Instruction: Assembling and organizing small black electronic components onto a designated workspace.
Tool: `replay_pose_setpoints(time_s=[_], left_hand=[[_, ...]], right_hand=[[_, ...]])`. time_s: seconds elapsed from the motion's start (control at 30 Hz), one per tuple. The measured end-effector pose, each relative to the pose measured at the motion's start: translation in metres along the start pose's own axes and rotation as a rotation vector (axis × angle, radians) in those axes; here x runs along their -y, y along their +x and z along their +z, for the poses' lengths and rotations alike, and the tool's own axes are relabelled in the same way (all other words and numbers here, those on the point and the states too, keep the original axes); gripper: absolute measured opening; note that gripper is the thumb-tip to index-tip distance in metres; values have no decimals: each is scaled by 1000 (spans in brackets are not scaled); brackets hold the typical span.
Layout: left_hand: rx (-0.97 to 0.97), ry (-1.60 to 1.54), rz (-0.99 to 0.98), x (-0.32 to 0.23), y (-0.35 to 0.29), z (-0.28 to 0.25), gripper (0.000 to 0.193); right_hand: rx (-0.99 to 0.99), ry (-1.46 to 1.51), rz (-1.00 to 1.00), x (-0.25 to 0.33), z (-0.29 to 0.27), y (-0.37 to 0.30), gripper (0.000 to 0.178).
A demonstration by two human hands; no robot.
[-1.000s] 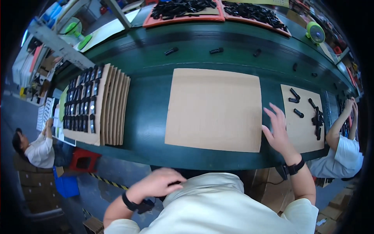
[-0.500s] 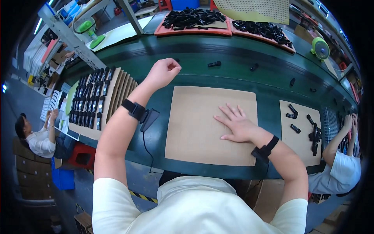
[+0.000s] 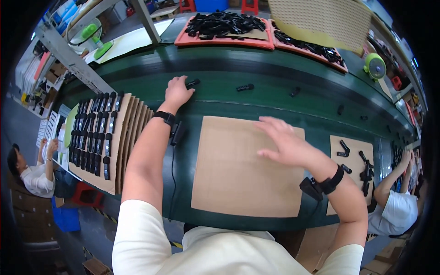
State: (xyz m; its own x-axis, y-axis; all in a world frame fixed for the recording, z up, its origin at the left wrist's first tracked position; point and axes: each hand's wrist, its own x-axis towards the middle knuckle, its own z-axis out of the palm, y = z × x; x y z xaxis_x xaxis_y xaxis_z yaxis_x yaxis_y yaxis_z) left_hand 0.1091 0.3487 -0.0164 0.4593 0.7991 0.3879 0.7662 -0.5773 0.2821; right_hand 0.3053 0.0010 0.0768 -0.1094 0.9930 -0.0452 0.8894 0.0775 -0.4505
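On the green work surface, my left hand (image 3: 178,93) has its fingers and thumb closed about one end of a small black elongated device (image 3: 194,83) with a rounded tip. The other end sticks out to the right. My right hand (image 3: 286,144) hovers over the right part of a flat brown cardboard sheet (image 3: 238,183), fingers stretched and nothing in them. Each wrist wears a black strap with a small black unit. Similar black devices lie farther right, including one device (image 3: 245,87) beyond the cardboard's far edge.
Left stands a cardboard stack (image 3: 133,137) with rows of black devices on it. Right lies another cardboard piece (image 3: 337,185) with several devices. Pink trays (image 3: 256,43) heaped with black parts are at the back. Co-workers sit at both sides. Green fans (image 3: 376,66) stand at the back.
My left hand has lowered, reaching a black device on the green surface. My right hand has lifted off the cardboard, where it lay spread. The whole view has shifted slightly.
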Motion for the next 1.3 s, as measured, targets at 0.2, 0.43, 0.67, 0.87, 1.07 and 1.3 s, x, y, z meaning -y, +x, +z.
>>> replay_pose_setpoints(time_s=[0.2,0.43,0.67,0.87,1.07,1.3], left_hand=[[99,-52,-128,4,7,20,31],[9,-386,-165,2,-1,11,29],[-32,-946,-141,-62,-82,-40,19],[174,-1391,-242,-97,-158,-73,17],[225,-1404,-118,-122,-204,-91,22],[190,-1043,321,-119,-216,-88,27]], right_hand=[[-190,-43,128,-43,5,120,60],[-242,-166,375,-80,32,194,43],[-386,286,255,-54,31,152,20],[-507,1026,188,17,62,27,19],[-700,1241,166,35,98,-26,28],[-723,986,31,23,102,-45,26]])
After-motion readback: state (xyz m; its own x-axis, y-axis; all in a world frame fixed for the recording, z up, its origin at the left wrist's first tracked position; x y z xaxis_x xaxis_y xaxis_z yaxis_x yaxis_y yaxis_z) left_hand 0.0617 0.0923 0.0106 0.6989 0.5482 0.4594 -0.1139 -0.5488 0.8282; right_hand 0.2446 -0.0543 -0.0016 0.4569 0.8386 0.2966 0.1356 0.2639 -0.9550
